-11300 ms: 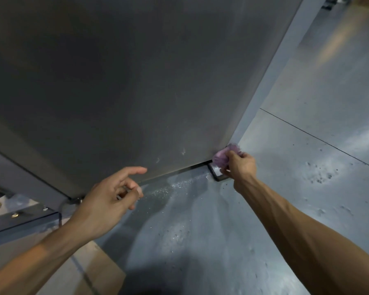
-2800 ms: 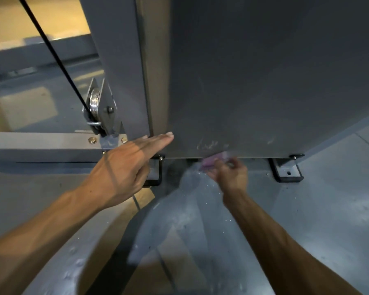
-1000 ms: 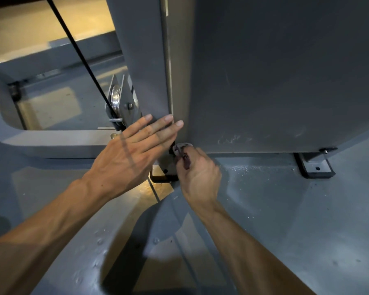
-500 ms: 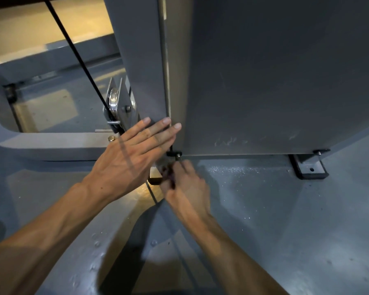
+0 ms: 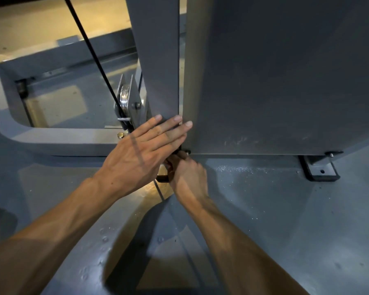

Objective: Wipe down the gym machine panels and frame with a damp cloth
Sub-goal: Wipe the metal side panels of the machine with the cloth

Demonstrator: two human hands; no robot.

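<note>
Grey gym floor (image 5: 275, 220), base of machine: wiping at the lower left corner.
Head view: left hand (image 5: 136, 158) lies flat, fingers straight and together, on the frame upright (image 5: 156, 60) and panel (image 5: 285, 81). Right hand (image 5: 188, 173) is curled at the foot bracket (image 5: 162, 178); cloth hidden, presumably inside. Smears remain along the panel's bottom edge. No containers visible.
</note>
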